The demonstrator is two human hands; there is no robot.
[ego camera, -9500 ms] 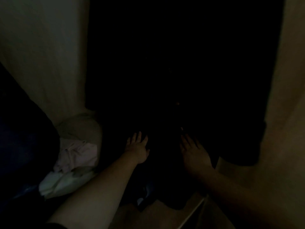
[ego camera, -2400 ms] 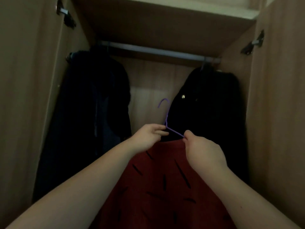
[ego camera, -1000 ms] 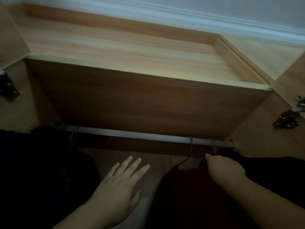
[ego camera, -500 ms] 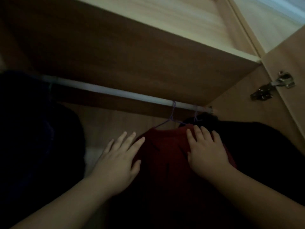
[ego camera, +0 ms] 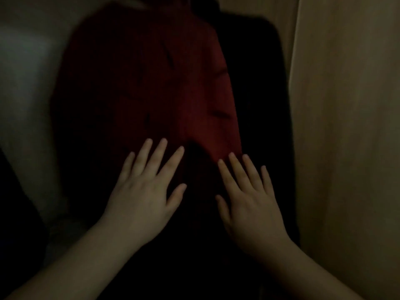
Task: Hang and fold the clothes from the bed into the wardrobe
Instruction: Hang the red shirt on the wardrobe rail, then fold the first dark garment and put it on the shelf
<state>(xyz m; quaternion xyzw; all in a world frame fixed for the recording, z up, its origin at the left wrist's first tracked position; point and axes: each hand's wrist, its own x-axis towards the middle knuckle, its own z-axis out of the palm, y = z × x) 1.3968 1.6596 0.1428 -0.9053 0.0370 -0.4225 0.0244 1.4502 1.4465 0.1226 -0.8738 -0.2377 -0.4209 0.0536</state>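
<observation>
**Red garment hanging in wardrobe, both hands flat on it**

Dim light. I see the red garment [ego camera: 168, 87] hanging from 12 o'clock down the centre, dark streaks on the cloth. A dark garment [ego camera: 259, 105] hangs touching it at 3 o'clock, against the wardrobe side panel [ego camera: 346, 126].

Left hand [ego camera: 142, 191] and right hand [ego camera: 249, 202] lie side by side at 6 o'clock, fingers straight and spread, gripping nothing; they appear to rest on the lower cloth.

I judge the fabric light, soft and limp: it drapes, will not hold shape. Best held by pinching hem or shoulder seams; the hanger is not visible.
</observation>
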